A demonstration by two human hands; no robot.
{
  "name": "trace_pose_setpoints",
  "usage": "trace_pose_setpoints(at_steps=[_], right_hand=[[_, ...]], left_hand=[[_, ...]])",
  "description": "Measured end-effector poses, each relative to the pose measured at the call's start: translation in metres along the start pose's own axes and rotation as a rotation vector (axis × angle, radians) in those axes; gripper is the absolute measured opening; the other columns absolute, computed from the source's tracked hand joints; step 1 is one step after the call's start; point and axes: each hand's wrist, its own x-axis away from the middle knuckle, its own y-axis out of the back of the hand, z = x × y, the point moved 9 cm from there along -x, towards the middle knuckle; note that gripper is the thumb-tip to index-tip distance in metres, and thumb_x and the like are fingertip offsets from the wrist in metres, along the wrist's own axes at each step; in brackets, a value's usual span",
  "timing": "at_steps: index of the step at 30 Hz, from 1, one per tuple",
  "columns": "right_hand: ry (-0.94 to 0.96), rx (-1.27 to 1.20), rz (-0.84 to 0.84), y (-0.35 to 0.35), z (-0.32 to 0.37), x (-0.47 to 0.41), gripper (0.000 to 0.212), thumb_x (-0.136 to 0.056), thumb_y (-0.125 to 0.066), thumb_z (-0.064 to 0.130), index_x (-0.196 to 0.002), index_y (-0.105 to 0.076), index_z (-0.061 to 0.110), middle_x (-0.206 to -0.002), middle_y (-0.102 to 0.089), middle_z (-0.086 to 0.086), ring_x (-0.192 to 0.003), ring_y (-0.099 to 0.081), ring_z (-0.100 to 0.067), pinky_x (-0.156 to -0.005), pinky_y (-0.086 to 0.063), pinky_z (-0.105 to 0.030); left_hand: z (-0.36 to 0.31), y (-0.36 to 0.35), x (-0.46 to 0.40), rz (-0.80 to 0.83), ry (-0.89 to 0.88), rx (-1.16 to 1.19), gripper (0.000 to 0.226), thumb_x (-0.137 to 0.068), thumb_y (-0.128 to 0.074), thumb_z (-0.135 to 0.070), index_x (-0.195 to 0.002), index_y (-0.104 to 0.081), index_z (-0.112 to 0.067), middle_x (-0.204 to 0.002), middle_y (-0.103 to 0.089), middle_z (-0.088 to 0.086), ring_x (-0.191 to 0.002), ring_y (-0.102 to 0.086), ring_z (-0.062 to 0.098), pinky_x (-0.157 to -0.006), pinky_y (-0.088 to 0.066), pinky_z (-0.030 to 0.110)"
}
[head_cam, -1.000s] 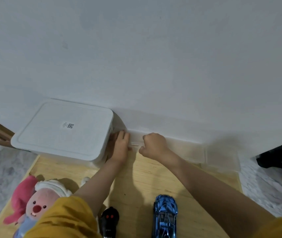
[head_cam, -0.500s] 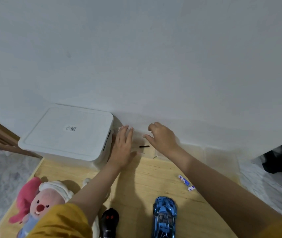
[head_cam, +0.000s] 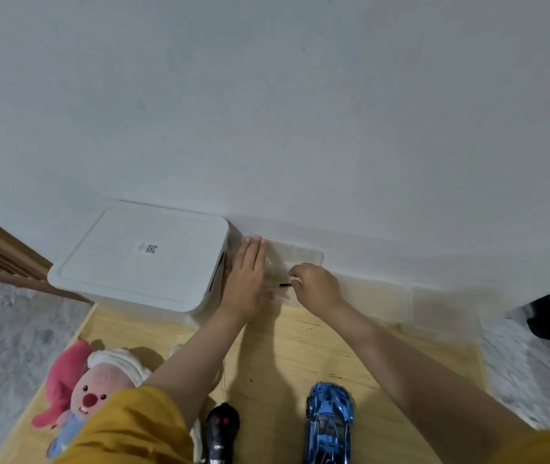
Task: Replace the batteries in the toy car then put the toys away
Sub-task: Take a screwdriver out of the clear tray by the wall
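A pale, smooth wall (head_cam: 300,112) fills most of the view. Below it a light wooden table (head_cam: 300,356) with visible grain is seen. At its far left a white plastic storage box (head_cam: 140,259) with rounded corners is set against the wall; a small white label with a QR code (head_cam: 146,247) is stuck on its lid, the print too small to be read. A row of clear plastic compartment boxes (head_cam: 384,296) lies along the wall to its right. A pink plush toy (head_cam: 89,390) with a red nose and white cap is lying at the near left edge. The glossy blue toy car (head_cam: 329,423) is parked at the near edge, beside a black remote control (head_cam: 221,430) with two red buttons and unreadable white lettering.

The left hand (head_cam: 247,279) is laid flat, fingers straight and together, on the clear box. The right hand (head_cam: 313,289) is curled, its fingertips pinching a thin black tool (head_cam: 285,285).

Compared with half a second earlier, the right hand has closed from an open reach, and the small batteries seen then on the table are now hidden by the forearm.
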Motion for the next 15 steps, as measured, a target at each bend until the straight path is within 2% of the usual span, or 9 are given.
trace_pose_setpoints(at_steps=[5, 7, 10, 15], right_hand=[[-0.086, 0.02, 0.146, -0.017, -0.008, -0.016, 0.021, -0.086, -0.056, 0.011, -0.101, -0.069, 0.018, -0.102, -0.07, -0.002, -0.098, -0.063, -0.025, -0.076, -0.054, -0.038], [-0.107, 0.058, 0.175, -0.021, -0.011, -0.021, 0.023, -0.083, -0.057, 0.007, -0.096, -0.07, 0.021, -0.097, -0.071, 0.0, -0.093, -0.064, -0.024, -0.072, -0.054, -0.034], [-0.132, 0.118, 0.201, -0.025, -0.013, -0.024, 0.029, -0.08, -0.054, 0.002, -0.091, -0.07, 0.023, -0.092, -0.07, 0.001, -0.09, -0.065, -0.024, -0.063, -0.046, -0.027], [-0.132, 0.192, 0.236, -0.032, -0.01, -0.026, 0.028, -0.077, -0.052, -0.004, -0.086, -0.067, 0.018, -0.092, -0.068, -0.002, -0.091, -0.064, -0.026, -0.065, -0.044, -0.029]], left_hand=[[0.0, 0.002, -0.001, -0.002, -0.005, 0.024, 0.111, -0.073, -0.077, -0.04, -0.148, -0.007, 0.001, -0.158, -0.008, 0.016, -0.147, 0.002, 0.031, -0.117, 0.007, 0.031], [0.001, 0.002, -0.002, -0.006, -0.01, 0.036, 0.111, -0.072, -0.078, -0.039, -0.148, -0.009, 0.002, -0.157, -0.01, 0.018, -0.147, 0.0, 0.033, -0.117, 0.006, 0.032], [0.002, 0.002, -0.003, -0.018, -0.009, 0.063, 0.112, -0.07, -0.08, -0.039, -0.147, -0.011, 0.003, -0.156, -0.012, 0.019, -0.146, -0.002, 0.034, -0.118, 0.004, 0.034], [0.003, 0.002, -0.003, -0.044, -0.016, 0.081, 0.113, -0.063, -0.084, -0.041, -0.144, -0.021, 0.007, -0.153, -0.022, 0.024, -0.144, -0.012, 0.04, -0.119, -0.012, 0.045]])
